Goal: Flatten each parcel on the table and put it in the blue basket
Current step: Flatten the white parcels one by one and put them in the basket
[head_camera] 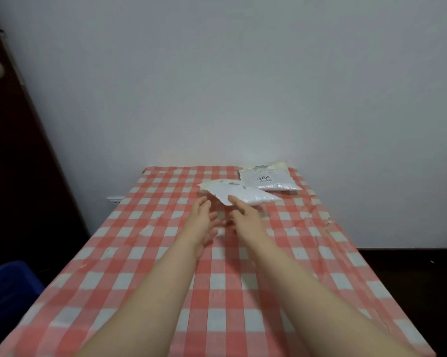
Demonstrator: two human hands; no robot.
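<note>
pickup step: right hand (245,217) pinches near parcel (243,194) by edge, left hand (204,217) open beside; next likely lay on counter (165,266), press flat.

One white plastic parcel (243,195) is tipped up off the red checked table (217,292). A second white parcel (271,180) lies flat behind it. The blue plastic basket (11,287) sits low on the left.

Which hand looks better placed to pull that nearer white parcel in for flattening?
Right, probably. The right hand pinches the near edge of the nearer parcel, thumb on top, while the left hand is open beside it, holding nothing.
</note>
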